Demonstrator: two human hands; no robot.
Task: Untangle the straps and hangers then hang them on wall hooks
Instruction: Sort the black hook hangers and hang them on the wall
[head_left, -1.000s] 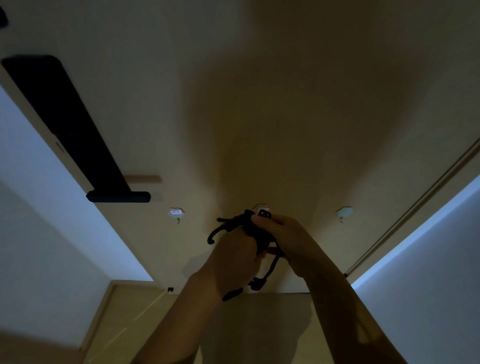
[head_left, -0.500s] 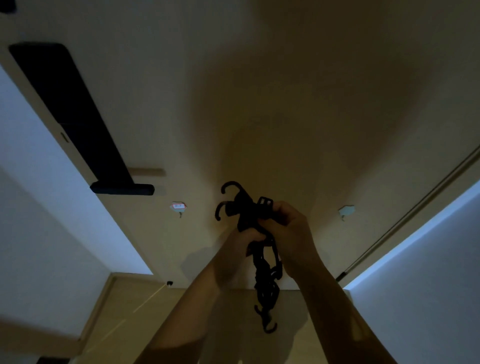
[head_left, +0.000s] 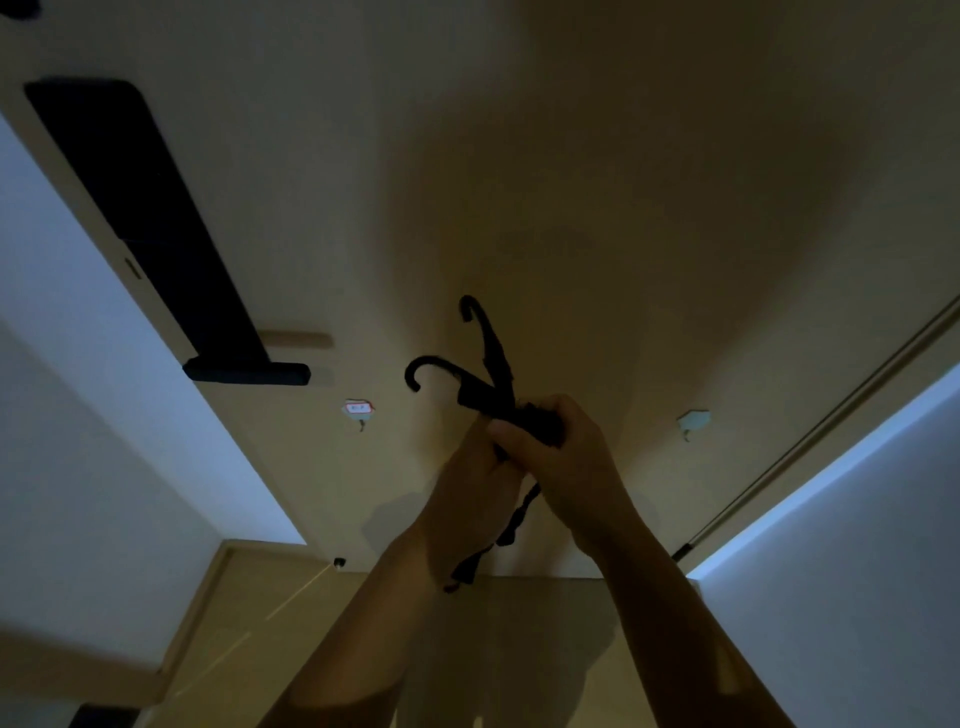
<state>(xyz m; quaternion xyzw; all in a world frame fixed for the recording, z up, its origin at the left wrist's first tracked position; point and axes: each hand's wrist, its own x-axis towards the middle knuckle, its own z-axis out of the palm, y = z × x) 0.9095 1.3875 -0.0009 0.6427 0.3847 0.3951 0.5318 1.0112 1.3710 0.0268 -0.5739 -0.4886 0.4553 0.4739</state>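
Our right grip (head_left: 561, 457) curls tight round the black bundle of straps and hangers (head_left: 498, 408), held up before the wall (head_left: 571, 182). Our left grip (head_left: 467, 493) meets it from beneath with its fingertips hidden, so we cannot tell how they close. Two hanger hooks (head_left: 485, 338) stick up above, a strap tail (head_left: 514, 525) hangs between our wrists, and wall hooks (head_left: 358, 411) sit either side.

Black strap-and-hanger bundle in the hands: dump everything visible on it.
The black bundle looks like plastic hangers tangled with webbing strap. Two curved hooks splay up-left from it in a V, in front of the beige wall. The right hand and left hand grip its bunched middle; a strap tail dangles between the wrists. Dim light hides finer detail.
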